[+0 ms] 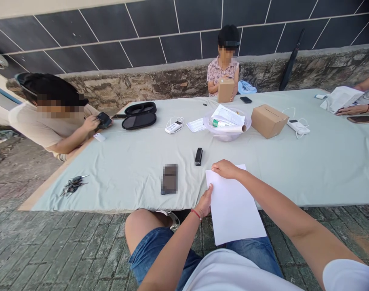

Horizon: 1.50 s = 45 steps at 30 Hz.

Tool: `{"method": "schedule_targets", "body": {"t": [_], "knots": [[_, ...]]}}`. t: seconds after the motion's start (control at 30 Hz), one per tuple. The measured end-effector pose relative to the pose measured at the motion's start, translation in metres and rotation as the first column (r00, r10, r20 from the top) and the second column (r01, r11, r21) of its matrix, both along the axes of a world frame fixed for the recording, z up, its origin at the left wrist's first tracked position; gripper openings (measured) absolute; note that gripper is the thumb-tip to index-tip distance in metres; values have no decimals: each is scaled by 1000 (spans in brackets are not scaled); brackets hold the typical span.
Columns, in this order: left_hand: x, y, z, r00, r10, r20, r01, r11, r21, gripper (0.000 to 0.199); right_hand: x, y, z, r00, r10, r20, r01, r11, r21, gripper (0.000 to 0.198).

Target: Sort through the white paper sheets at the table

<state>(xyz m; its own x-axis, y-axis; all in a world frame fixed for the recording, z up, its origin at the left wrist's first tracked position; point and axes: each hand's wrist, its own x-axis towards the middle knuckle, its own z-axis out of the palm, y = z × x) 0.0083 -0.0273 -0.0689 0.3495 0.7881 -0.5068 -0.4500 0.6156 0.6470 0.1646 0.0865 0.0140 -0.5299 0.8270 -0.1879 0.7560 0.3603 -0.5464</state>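
Observation:
White sheets of paper (237, 210) slant from the table edge down over my lap; whether it is one sheet or a thin stack I cannot tell. My left hand (205, 201) grips the paper's left edge, thumb on top. At the upper left corner my right hand (225, 169) is closed on the paper, its fingers bent over the edge. Just beyond my hands a black stapler (198, 157) lies on the cloth. Left of it rests a dark phone (169, 179), blurred over.
On the cloth-covered table (126, 173) are keys (73, 186), an open black case (139, 115), a plastic basin (228, 135) with papers, a cardboard box (269, 120) and white power strips (174, 127). Co-workers sit left, across and right; one holds a small box (225, 89).

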Motion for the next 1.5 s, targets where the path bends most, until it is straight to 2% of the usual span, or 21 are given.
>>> {"method": "schedule_targets", "body": {"t": [0.2,0.27,0.53,0.73,0.87,1.07,1.27,1.37,1.5], "knots": [[-3,-6,11,993,81,-81,-64,979,196,54,1,2,4,999,-51,4,51,998,21,29],[-5,-8,13,993,88,-75,-70,975,212,51,6,5,4,999,-32,-9,32,999,9,29],[-20,-1,3,972,220,-86,-217,975,42,46,66,22,-10,999,-5,-47,-1,992,-123,31],[-23,2,0,975,192,-111,-191,981,17,40,85,17,-23,998,-24,-51,18,991,-130,32],[-25,2,1,978,173,-116,-170,985,31,34,92,15,-30,994,-86,-74,75,988,-135,31],[-27,2,-1,979,176,-108,-174,984,25,27,112,11,-40,952,-244,-184,182,936,-301,33],[-26,4,-6,978,164,-126,-161,986,32,23,112,2,-54,817,-474,-329,263,813,-519,32],[-29,5,-7,977,151,-149,-154,988,-10,23,108,0,-63,796,-519,-312,310,791,-527,28],[-39,5,-5,971,162,-173,-175,983,-62,22,98,3,-72,820,-504,-273,352,819,-453,25]]}}
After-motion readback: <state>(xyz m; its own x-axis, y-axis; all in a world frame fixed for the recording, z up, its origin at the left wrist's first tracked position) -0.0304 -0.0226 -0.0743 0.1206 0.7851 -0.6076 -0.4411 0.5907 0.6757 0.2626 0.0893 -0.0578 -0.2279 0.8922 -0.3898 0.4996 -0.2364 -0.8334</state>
